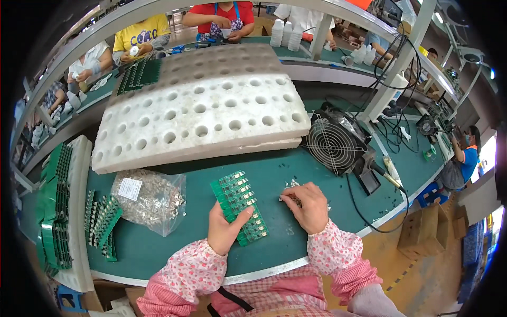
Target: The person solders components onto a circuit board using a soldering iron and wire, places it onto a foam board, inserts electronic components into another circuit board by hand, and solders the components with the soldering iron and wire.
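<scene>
With the left hand [223, 228], holding a green circuit board [232, 191] over the green tabletop [158, 253]; with the right hand [310, 207], reaching down to small pale parts [292, 184].
Gripped at the lower left, tilted, with thumb across the front and components facing up. At the right fingertips, bent close together; cannot tell whether pinching a part. Held right of a clear bag [158, 198], nearer than a white foam block [200, 150] with round holes.
</scene>
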`<act>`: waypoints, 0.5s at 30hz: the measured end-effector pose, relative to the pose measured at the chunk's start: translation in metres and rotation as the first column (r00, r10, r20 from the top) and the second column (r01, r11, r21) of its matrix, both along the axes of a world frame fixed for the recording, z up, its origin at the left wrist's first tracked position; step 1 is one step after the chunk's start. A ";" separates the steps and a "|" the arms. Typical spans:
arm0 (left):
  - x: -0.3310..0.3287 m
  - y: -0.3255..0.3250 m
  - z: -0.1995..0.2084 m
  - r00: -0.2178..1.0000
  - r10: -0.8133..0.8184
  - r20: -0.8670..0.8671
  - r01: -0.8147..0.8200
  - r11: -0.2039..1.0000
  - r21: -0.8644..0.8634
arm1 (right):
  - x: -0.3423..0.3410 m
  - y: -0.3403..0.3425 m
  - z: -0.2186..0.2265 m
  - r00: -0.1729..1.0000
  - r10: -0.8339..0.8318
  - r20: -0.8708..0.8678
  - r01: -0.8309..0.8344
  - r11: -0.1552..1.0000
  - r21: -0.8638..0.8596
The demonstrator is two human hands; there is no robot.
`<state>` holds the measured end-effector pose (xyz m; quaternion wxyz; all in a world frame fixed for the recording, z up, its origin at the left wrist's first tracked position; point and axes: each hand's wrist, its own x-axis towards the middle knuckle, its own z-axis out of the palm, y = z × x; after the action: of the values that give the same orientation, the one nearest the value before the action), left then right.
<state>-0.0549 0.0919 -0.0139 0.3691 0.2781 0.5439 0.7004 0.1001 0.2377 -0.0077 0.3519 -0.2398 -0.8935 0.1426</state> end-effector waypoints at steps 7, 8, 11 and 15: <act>0.000 0.000 -0.001 1.000 0.004 0.010 -0.004 1.000 0.018 | -0.003 -0.006 0.004 0.991 -0.076 -0.112 0.055 0.982 -0.178; -0.001 0.000 -0.003 1.000 0.000 0.012 -0.001 1.000 0.014 | -0.003 -0.005 0.004 0.993 -0.051 -0.110 0.034 0.987 -0.156; -0.001 -0.001 -0.003 1.000 -0.001 0.012 0.001 1.000 0.004 | -0.003 -0.005 0.003 0.995 -0.015 -0.101 -0.001 0.989 -0.151; -0.001 0.000 -0.003 1.000 -0.010 -0.016 0.010 1.000 0.007 | -0.002 -0.003 0.000 0.994 0.023 -0.108 -0.034 0.994 -0.106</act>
<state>-0.0558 0.0920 -0.0166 0.3673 0.2876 0.5427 0.6984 0.0981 0.2351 -0.0078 0.3837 -0.2376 -0.8677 0.2084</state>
